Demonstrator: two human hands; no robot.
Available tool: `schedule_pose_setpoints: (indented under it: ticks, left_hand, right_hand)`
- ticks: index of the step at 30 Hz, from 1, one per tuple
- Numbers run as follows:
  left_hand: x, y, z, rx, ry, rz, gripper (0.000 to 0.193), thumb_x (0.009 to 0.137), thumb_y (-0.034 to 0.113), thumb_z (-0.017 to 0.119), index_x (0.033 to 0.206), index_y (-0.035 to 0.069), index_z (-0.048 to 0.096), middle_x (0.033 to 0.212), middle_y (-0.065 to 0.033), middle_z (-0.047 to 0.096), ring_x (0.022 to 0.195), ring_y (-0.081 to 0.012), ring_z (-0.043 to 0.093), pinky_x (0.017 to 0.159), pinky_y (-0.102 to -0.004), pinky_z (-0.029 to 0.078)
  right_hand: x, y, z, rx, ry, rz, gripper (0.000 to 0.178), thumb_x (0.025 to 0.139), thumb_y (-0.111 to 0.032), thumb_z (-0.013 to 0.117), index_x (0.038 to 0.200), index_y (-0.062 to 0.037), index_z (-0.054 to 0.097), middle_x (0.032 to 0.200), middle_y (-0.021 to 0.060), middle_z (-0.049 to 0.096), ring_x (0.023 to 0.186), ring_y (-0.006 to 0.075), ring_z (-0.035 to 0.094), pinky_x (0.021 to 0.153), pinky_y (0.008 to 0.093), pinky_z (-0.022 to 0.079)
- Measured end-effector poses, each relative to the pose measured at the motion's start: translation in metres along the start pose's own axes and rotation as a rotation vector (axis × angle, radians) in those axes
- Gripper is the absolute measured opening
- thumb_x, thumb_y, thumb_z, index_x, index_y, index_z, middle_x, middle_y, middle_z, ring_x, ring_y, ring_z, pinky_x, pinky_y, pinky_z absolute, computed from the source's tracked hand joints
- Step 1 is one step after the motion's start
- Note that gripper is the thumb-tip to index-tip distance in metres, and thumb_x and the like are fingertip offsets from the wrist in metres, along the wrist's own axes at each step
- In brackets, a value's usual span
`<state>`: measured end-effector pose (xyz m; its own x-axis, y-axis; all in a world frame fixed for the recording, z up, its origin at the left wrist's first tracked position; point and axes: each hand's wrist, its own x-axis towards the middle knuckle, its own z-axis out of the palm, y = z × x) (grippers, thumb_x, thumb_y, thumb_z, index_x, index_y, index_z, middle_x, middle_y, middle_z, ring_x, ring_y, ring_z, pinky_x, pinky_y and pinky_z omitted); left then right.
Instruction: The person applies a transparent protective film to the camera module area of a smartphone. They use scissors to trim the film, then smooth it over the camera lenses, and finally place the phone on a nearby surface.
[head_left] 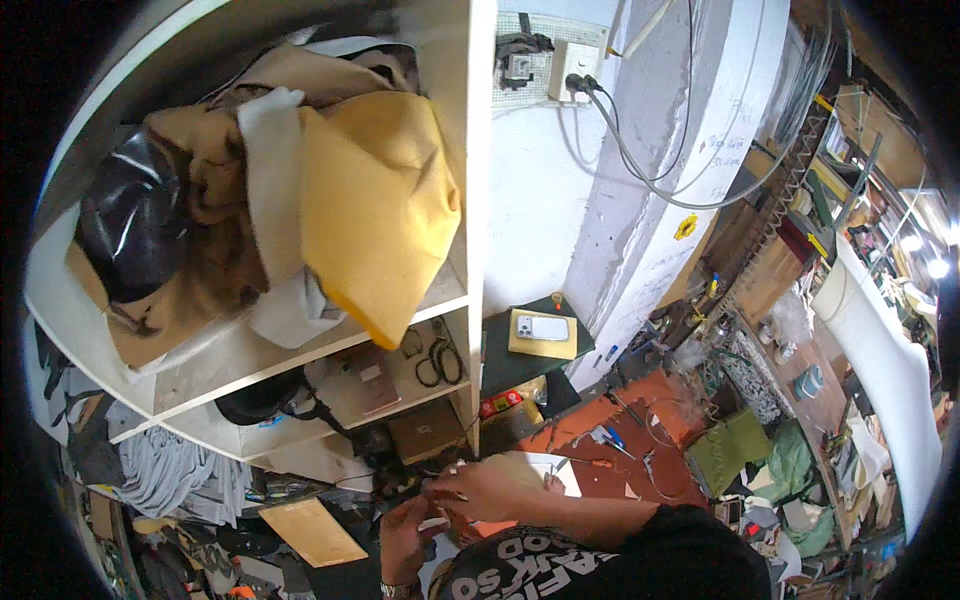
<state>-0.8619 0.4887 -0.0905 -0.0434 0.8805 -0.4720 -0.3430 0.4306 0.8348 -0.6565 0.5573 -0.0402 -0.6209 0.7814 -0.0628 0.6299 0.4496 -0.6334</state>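
Observation:
Both hands are close together at the lower middle, in front of the cabinet's bottom edge. My left hand [404, 538] has its fingers bent up against my right hand [486, 490], whose fingers curl over in the same spot. A small pale bit shows between them, but what they hold is mostly hidden. The right forearm comes in from a black sleeve [680, 545]. Just beyond it, a white sheet [567, 478] lies on a red-orange work surface [650, 455].
A white cabinet [480, 200] stands at left with folded yellow material [375, 200] and black-handled scissors [440, 362]. A phone [543, 327] rests on a yellow block. Pens, a green cloth [790, 460] and a white roll [880, 350] are at right. Grey folded fabric [180, 475] lies lower left.

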Motion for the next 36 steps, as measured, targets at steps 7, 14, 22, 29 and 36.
schedule_pose_setpoints:
  ticks: [7,14,22,29,36]
  left_hand:
    - [0.009,0.004,0.065,0.161,-0.009,-0.048,0.032,0.098,0.019,0.069,0.116,-0.007,0.072,0.101,-0.0127,0.074,0.092,-0.0196,0.071,0.075,-0.0364,0.065]
    - [0.017,0.0,0.126,0.191,0.212,0.047,0.031,0.1,0.023,0.066,0.109,-0.006,0.07,0.092,-0.0109,0.069,0.086,-0.021,0.071,0.069,-0.0389,0.066]
    - [0.019,-0.033,0.189,0.212,0.474,0.008,0.03,0.101,0.024,0.063,0.097,-0.005,0.07,0.083,-0.0101,0.068,0.076,-0.0186,0.068,0.065,-0.0375,0.064]
    - [0.029,-0.06,0.208,0.324,0.563,0.083,0.027,0.099,0.021,0.067,0.093,-0.005,0.071,0.082,-0.0087,0.068,0.072,-0.0143,0.065,0.061,-0.0315,0.06]
    - [0.072,-0.021,0.251,0.878,0.366,0.802,0.015,0.085,0.001,0.076,0.1,0.0,0.078,0.11,-0.0161,0.072,0.097,-0.0264,0.072,0.077,-0.0334,0.058]
  right_hand:
    - [-0.008,0.171,-0.038,0.118,0.302,0.337,0.037,0.088,-0.031,0.072,0.12,-0.0123,0.075,0.11,0.0167,0.074,0.1,0.0376,0.071,0.083,0.0471,0.056]
    - [0.031,0.375,-0.085,-0.218,0.388,0.603,0.055,0.084,-0.027,0.076,0.135,-0.0085,0.063,0.134,0.0179,0.065,0.119,0.0381,0.064,0.1,0.0492,0.052]
    - [0.114,0.497,-0.078,-0.601,0.37,0.584,0.083,0.079,-0.026,0.083,0.15,-0.0092,0.043,0.151,0.0167,0.053,0.146,0.0413,0.042,0.111,0.0555,0.045]
    - [0.129,0.502,-0.106,-0.511,0.021,0.507,0.087,0.068,-0.035,0.087,0.138,0.0016,0.049,0.135,0.0223,0.057,0.126,0.039,0.055,0.107,0.0501,0.048]
    - [-0.009,0.323,-0.135,-0.098,0.207,0.311,0.092,0.066,-0.048,0.087,0.13,0.0059,0.049,0.126,0.0271,0.055,0.119,0.0449,0.056,0.098,0.0507,0.052]
